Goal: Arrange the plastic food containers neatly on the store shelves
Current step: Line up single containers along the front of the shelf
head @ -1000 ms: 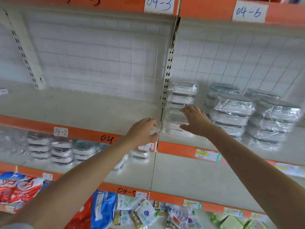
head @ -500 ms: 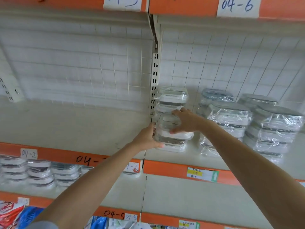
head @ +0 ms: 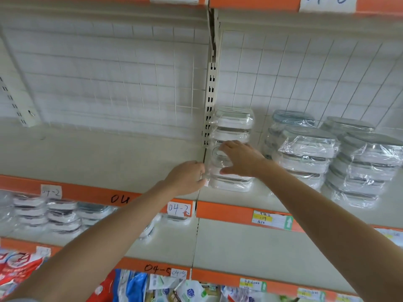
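Observation:
A wrapped pack of clear plastic food containers (head: 231, 182) with white lids stands on the upper shelf (head: 98, 155), just right of the slotted upright post (head: 211, 101). My left hand (head: 185, 178) grips its lower left side. My right hand (head: 238, 159) lies spread over its top and front. Behind it stands a taller wrapped stack (head: 235, 123) of the same containers. Further right stand several wrapped stacks with grey lids (head: 309, 149).
The shelf below holds more wrapped container stacks (head: 61, 214) at the left. Orange shelf edges carry paper labels (head: 178, 209) and price tags (head: 271, 221). Bagged goods (head: 135, 288) fill the lowest shelf. A white wire grid (head: 109, 83) backs the shelves.
Both hands reached forward from the shelf edge and closed around the front container pack. The camera moved closer and looked up, so the shelves appear lower in view.

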{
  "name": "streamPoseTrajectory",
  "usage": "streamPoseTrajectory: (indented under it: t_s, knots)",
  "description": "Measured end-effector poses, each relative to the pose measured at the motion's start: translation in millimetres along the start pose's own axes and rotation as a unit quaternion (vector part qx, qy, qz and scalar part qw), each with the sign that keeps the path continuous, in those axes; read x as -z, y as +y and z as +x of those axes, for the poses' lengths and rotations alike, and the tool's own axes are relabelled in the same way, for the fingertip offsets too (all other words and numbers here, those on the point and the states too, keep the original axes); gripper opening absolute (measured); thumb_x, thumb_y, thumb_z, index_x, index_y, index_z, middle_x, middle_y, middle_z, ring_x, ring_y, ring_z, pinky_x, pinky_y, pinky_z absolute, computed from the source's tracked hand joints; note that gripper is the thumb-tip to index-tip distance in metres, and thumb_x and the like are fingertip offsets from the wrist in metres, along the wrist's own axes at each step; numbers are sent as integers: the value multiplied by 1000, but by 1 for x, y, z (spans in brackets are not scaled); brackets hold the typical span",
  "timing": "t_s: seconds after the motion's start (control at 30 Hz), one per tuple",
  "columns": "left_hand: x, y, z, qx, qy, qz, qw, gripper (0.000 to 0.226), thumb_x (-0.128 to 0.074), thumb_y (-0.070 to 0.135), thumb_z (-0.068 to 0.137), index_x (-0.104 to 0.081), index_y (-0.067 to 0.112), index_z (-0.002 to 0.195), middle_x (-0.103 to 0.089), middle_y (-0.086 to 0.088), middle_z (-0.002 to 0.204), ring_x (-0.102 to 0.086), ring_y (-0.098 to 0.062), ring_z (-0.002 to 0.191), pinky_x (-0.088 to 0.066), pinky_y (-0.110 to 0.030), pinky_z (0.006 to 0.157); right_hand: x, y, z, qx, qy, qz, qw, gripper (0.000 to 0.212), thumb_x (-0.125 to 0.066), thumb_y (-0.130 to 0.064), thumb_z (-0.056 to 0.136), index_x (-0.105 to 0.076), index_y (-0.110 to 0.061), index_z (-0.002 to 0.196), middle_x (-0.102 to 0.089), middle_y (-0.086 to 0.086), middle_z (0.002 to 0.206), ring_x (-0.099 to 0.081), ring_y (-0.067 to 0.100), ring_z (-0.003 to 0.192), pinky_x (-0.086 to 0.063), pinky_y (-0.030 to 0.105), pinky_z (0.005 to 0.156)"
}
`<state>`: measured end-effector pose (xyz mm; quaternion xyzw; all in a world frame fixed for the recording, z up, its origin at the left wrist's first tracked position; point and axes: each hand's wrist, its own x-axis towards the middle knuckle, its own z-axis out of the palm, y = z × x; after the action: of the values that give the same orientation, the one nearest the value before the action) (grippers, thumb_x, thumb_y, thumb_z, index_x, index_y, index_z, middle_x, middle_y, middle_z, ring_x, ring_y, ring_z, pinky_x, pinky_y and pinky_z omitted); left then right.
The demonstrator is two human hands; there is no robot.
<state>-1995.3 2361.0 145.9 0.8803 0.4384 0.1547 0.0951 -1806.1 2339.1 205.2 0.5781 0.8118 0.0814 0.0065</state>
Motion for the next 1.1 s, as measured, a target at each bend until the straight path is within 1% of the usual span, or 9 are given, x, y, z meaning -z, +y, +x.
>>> streamPoseTrajectory:
  t_s: [0.07,0.17,0.33,0.43,0.57,0.67,0.87,0.97,1.1]
  knots:
    - [11,-6,-18,-24,12,72,997,24,-52,25,90,-60,12,109,-59,-2,110,-54,-20,106,-42,-30,82,0,-24,-5,56,32,-5,998,65,-59,-44,88,-34,-19,143,-33,-2,149,-28,18,137,-25,37,110]
    - [23,-18,-55,-29,33,130,990,24,-54,27,87,-61,13,105,-59,-2,107,-53,-21,103,-41,-31,79,-4,-66,-14,112,33,-5,993,54,-55,-38,91,-40,-19,139,-38,-1,142,-34,19,129,-32,35,104]
    - [28,-44,-123,-14,51,142,988,19,-56,28,85,-61,14,96,-61,-2,96,-57,-23,93,-39,-31,72,-14,-129,-33,139,40,27,989,42,-51,-35,93,-47,-17,130,-50,1,126,-42,19,117,-36,29,91]
    - [14,-56,-162,8,16,135,991,24,-55,28,87,-60,14,106,-61,-1,107,-57,-22,101,-40,-30,76,-35,-162,-51,155,6,49,987,40,-48,-33,94,-48,-15,130,-51,2,126,-43,20,119,-38,31,93]
    - [-19,-67,-204,52,-72,126,988,35,-52,30,89,-53,13,119,-56,-3,118,-54,-23,109,-47,-36,83,-75,-194,-72,140,-90,78,983,46,-45,-33,96,-42,-16,138,-44,2,138,-37,21,129,-36,34,103]
    - [-36,-70,-222,68,-105,107,986,38,-51,30,90,-52,12,123,-55,-4,120,-53,-23,110,-47,-36,86,-99,-202,-81,121,-123,92,981,47,-46,-33,96,-40,-17,140,-42,0,140,-36,19,131,-37,33,103]
    - [-61,-85,-216,96,-80,67,990,39,-52,29,91,-51,11,126,-54,-4,121,-52,-22,111,-46,-35,87,-142,-193,-64,59,-142,115,981,53,-49,-36,95,-35,-17,143,-40,1,142,-35,19,131,-37,35,103]
    - [-93,-97,-204,113,-66,39,991,42,-52,28,91,-49,11,130,-52,-4,126,-48,-22,117,-45,-35,91,-181,-186,-49,21,-133,131,982,57,-50,-37,95,-32,-15,144,-36,3,145,-32,21,134,-34,35,106]
    - [-134,-114,-179,136,-50,-18,989,42,-53,29,92,-48,11,130,-50,-5,128,-50,-22,115,-44,-33,91,-223,-170,-23,-18,-123,153,980,60,-52,-38,94,-31,-13,144,-34,5,145,-31,22,134,-33,36,108]
